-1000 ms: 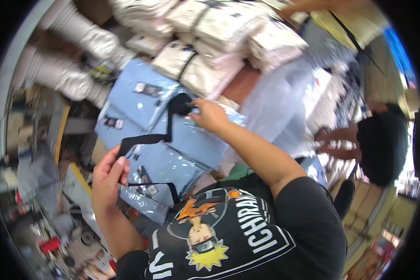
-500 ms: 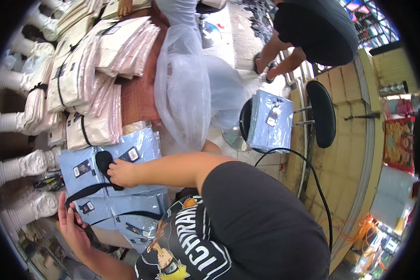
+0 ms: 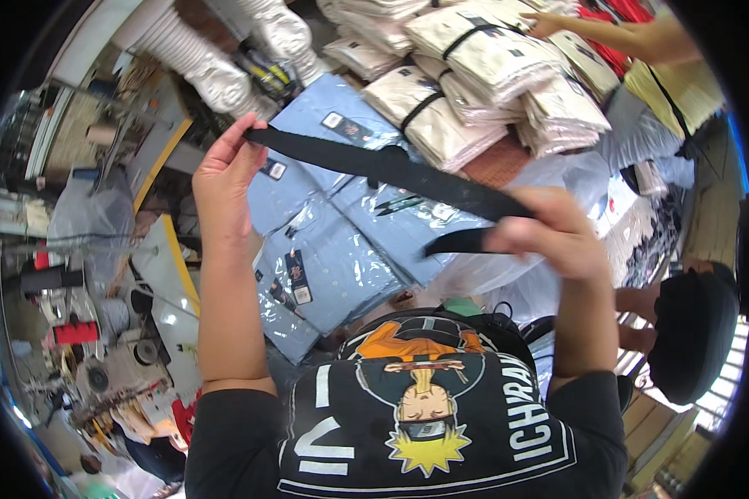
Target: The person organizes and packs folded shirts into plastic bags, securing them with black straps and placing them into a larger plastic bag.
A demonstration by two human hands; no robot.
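Observation:
A black fabric strip [image 3: 383, 172] is stretched across in front of me, above the packs. My left hand [image 3: 233, 162] is closed, pinching one end between thumb and fingertips. My right hand [image 3: 558, 229] is closed around the strip's other part, and a loose tail sticks out below that fist. Under the strip lie several light blue folded garments [image 3: 345, 279] in clear plastic sleeves with dark hang tags. They are laid side by side in stacks, and the strip hides some of them.
Stacks of cream packed garments [image 3: 474, 54] tied with black bands stand beyond, where another person's arm [image 3: 641, 37] reaches in. White ribbed columns [image 3: 195, 62] rise at the far left. Clear plastic sheeting [image 3: 549, 179] and another person in dark clothes [image 3: 695, 333] are to the right.
My view has swung left. My right hand has lifted from the blue packs, and the black strip, loosely lying across them before, is now raised and drawn out between both hands.

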